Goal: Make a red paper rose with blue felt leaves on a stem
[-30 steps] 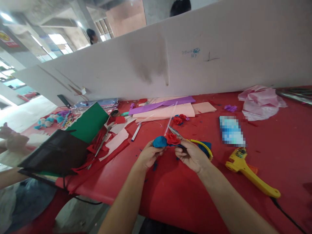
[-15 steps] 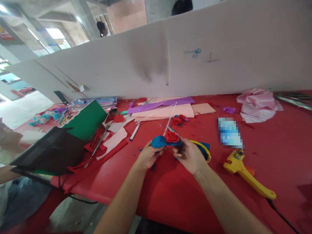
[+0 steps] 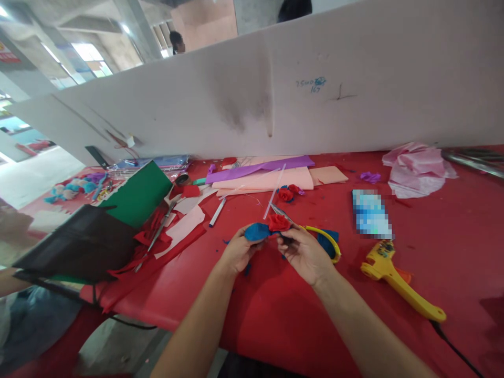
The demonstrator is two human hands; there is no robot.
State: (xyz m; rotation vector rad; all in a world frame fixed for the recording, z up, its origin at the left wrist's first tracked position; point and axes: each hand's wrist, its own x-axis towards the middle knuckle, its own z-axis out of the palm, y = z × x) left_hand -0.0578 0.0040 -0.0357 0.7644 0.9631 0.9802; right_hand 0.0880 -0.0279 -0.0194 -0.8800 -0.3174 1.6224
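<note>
Between both hands, a little above the red table, is a red paper flower point(image 3: 279, 222) with a strip of blue crepe paper point(image 3: 257, 232) reaching out to its left. My left hand point(image 3: 238, 251) pinches the blue strip near its free end. My right hand point(image 3: 305, 251) is closed around the base of the red flower, where the fingers hide part of it. Just behind my right hand lie yellow-handled scissors point(image 3: 336, 249), partly covered by the hand. Finished-looking red and blue paper flowers point(image 3: 285, 194) rest beyond my hands, beside a clear glue stick point(image 3: 274, 191).
A yellow glue gun point(image 3: 407, 289) with its cord and a phone point(image 3: 372, 214) lie to the right. Purple and peach paper point(image 3: 263, 180) lies at the back, before a white partition point(image 3: 177, 113). Paper scraps, a marker point(image 3: 217, 212) and a black-and-green board point(image 3: 84, 239) are left, near another person's arm.
My right fingers have shifted slightly at the flower's base, and the red flower has turned a little. My left hand stays almost in place on the blue strip.
</note>
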